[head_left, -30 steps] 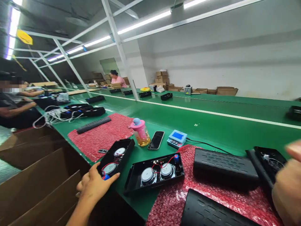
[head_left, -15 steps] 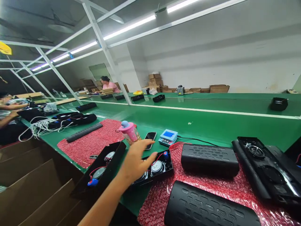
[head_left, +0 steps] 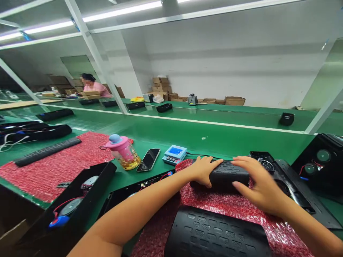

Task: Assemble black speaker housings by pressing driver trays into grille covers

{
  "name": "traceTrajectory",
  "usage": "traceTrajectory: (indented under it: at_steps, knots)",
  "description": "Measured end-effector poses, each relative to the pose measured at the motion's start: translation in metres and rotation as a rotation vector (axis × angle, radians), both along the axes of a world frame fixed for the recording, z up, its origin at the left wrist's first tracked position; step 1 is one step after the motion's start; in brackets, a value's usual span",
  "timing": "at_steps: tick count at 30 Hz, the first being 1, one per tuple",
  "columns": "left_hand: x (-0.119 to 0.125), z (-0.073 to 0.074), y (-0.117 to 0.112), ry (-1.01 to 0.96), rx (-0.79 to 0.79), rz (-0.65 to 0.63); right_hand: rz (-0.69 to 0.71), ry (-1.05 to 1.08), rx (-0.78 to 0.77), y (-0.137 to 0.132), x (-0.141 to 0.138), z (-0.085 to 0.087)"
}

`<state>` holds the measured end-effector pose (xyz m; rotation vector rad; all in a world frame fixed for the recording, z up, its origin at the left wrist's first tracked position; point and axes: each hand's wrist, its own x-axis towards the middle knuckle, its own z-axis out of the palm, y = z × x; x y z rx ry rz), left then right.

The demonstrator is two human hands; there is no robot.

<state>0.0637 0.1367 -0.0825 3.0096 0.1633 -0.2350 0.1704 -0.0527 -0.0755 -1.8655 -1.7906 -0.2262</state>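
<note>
A long black speaker housing (head_left: 229, 175) with a slotted pattern on top lies on red bubble wrap (head_left: 214, 198). My left hand (head_left: 204, 171) rests over its left end, fingers spread on the top and thumb down the front. Near the right end is my right hand (head_left: 257, 185), slightly blurred, with thumb and fingers apart and nothing held; whether it touches the housing I cannot tell. Closer to me lies a second black housing (head_left: 217, 232), its slotted face upward. Left of it, partly behind my left forearm, an open black case (head_left: 125, 189) shows red wires.
Another open case (head_left: 77, 200) holds round speaker drivers. Beyond stand a pink-lidded cup (head_left: 123, 153), a phone (head_left: 149, 159) and a blue meter (head_left: 174, 154) with a cable. Black panels (head_left: 270, 167) lie to the right. A person in pink (head_left: 95, 87) sits far left.
My left hand has moved right from above the open case onto the slotted housing. My right hand has come into view. The view has turned to the right.
</note>
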Motion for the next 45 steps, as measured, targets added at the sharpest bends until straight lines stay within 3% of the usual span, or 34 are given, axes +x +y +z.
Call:
traceTrajectory:
  at_steps: [4, 9, 38, 45]
  knots:
    - [0.008, 0.005, 0.009, 0.053, 0.011, -0.036, -0.106, -0.069, -0.390, 0.035, 0.013, -0.016]
    - [0.011, 0.004, 0.015, 0.079, -0.005, -0.046, -0.089, -0.080, -0.506, 0.064, 0.026, -0.025]
    - [0.010, -0.010, 0.011, -0.103, 0.091, -0.092, -0.081, -0.090, -0.572, 0.065, 0.024, -0.024]
    - [0.010, -0.002, 0.014, -0.019, 0.109, -0.146, -0.076, -0.083, -0.565, 0.064, 0.025, -0.024]
